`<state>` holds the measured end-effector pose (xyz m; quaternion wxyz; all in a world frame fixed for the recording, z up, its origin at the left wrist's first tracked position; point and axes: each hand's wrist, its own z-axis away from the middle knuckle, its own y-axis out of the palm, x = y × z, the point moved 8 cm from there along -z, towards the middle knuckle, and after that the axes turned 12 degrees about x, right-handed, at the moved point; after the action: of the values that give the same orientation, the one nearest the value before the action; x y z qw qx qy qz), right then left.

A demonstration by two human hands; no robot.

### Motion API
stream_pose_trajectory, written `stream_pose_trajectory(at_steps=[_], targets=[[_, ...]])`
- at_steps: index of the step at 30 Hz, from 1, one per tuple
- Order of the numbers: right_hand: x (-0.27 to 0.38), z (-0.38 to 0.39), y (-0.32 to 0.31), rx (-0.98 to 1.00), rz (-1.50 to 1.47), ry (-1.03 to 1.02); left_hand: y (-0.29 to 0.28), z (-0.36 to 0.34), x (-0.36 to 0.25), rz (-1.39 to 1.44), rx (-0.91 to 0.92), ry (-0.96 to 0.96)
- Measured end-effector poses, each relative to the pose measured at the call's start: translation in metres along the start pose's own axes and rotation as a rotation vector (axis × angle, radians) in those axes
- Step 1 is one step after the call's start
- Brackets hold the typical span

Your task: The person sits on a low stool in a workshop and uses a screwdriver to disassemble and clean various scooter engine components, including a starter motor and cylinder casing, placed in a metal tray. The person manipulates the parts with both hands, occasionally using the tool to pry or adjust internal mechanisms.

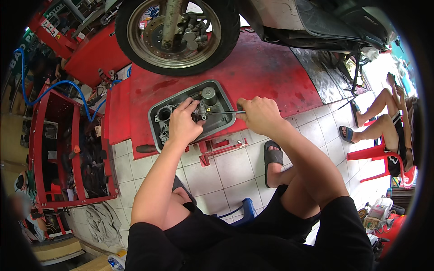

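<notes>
A grey metal tray (219,132) sits on the red lift platform, with metal engine parts inside. My left hand (184,121) reaches into it, fingers closed around a small metal part (203,111) that looks like a piece of a carburetor. From the right, my right hand (262,114) grips a screwdriver; its handle is mostly hidden in my fist. The thin screwdriver shaft (226,112) points left, its tip at the part in my left hand. A round metal canister (209,94) stands behind that part. A metal body with a round bore (163,113) lies left of my left hand.
A motorcycle's front wheel (177,67) stands on the red platform (271,67) beyond the tray. A dark-handled tool (145,148) lies by the tray's near left corner. To the left is a red tool rack (81,180) with a blue hose (77,86). A person sits on a red chair (377,156) at right.
</notes>
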<state>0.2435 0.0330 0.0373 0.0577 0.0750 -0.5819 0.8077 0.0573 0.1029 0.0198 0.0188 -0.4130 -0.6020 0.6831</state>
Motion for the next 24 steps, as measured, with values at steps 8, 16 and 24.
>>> stream_pose_trajectory(at_steps=[8,16,24], targets=[[-0.012,-0.002,0.013,-0.188,0.021,-0.238,0.005,-0.003,0.0,-0.041,-0.002,0.013],[-0.006,0.007,-0.005,0.05,0.023,-0.006,0.008,0.0,-0.003,-0.017,-0.004,0.037],[-0.016,-0.002,0.013,-0.144,0.019,-0.219,0.006,-0.003,-0.005,-0.015,0.02,-0.003]])
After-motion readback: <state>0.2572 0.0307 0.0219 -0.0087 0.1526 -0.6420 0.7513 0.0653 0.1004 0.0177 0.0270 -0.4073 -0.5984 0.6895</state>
